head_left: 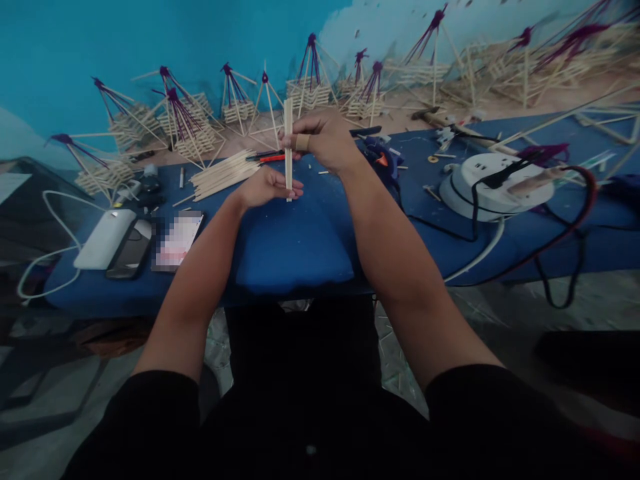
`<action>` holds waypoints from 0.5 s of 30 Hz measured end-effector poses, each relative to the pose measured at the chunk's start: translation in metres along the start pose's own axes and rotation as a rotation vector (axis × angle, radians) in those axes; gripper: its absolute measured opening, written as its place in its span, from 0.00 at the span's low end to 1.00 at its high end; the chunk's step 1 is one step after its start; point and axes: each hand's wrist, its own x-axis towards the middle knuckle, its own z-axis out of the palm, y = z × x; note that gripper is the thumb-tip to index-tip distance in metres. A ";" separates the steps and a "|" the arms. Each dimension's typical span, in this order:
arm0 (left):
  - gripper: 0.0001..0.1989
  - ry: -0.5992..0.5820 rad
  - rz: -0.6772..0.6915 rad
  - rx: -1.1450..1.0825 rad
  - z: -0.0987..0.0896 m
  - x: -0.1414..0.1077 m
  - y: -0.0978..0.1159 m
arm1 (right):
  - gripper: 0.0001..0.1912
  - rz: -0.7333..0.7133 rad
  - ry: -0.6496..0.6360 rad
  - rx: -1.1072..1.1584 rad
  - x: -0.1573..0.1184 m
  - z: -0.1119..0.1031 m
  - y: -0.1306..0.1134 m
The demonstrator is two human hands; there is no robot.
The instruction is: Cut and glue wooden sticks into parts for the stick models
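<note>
Above the blue-covered bench (pixel 300 253), the right hand (pixel 325 141) has its grip closed around upright pale, thin, straight wooden sticks (pixel 289 143), whose lower ends rest on the left hand's (pixel 267 187) flat, open fingers.

Right hand (pixel 323 140) pinched shut above — left hand (pixel 267 187) cupped below.

Right hand (pixel 323 140) grips upright sticks (pixel 289 143) w/ left hand (pixel 267 187) under.

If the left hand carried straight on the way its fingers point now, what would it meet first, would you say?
The left hand points rightward at the upright wooden sticks held by the right hand; it already looks to touch their lower end, though depth is unclear.
</note>
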 end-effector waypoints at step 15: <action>0.16 0.231 0.118 -0.107 0.008 -0.005 0.018 | 0.13 -0.002 0.033 -0.086 0.008 -0.004 0.011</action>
